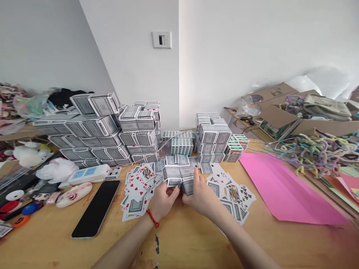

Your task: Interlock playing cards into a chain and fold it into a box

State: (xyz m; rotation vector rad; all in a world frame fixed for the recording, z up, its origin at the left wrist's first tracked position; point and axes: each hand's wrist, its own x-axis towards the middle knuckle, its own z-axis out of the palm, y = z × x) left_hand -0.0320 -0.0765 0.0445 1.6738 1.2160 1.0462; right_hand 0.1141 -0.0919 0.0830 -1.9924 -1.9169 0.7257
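In the middle of the table, a block built of folded playing cards (180,172) shows patterned grey backs. My left hand (165,198) is closed on its near left side, thumb on a card. From the right, my right hand (200,194) grips it, the index finger stretched along its side. The undersides of the fingers are hidden. Loose playing cards (140,185) lie face up and face down beside my left hand. More loose cards (235,198) spread out past my right hand.
Tall stacks of card blocks (92,127) stand at the back left, others (214,136) behind on the right. Green card boxes (182,145) sit between. A phone (97,209) and power strip (89,173) lie left; pink paper (283,190) and fuzzy stems (314,153) lie right.
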